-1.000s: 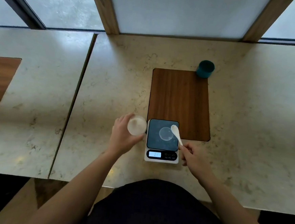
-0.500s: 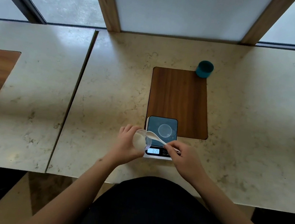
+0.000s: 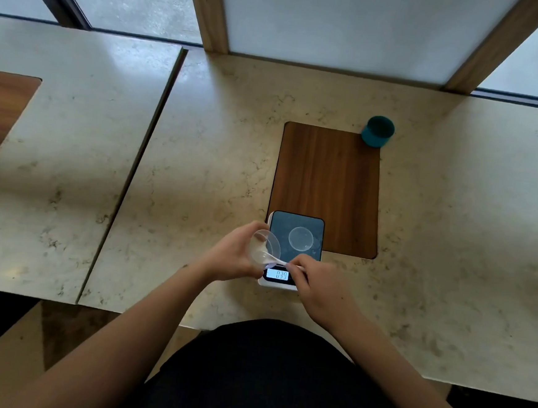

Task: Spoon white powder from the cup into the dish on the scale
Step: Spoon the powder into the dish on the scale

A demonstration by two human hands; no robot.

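A small kitchen scale (image 3: 295, 225) with a dark top and a lit display sits on the marble counter near its front edge. A clear round dish (image 3: 301, 238) rests in the middle of the scale's top. My left hand (image 3: 233, 254) holds a clear plastic cup (image 3: 262, 246) tilted toward the right, just left of the scale, with white powder inside. My right hand (image 3: 316, 283) pinches the handle of a white spoon (image 3: 273, 259), whose bowl reaches into the cup's mouth. My right hand covers part of the scale's front.
A dark wooden inlay (image 3: 327, 182) lies in the counter behind the scale. A teal cup (image 3: 378, 131) stands at its far right corner. A seam (image 3: 135, 174) separates this counter from another slab on the left. Window frames rise at the back.
The spoon left the dish and moved left into the cup. My left hand tilted the cup toward the spoon and brought it closer to the scale's front.
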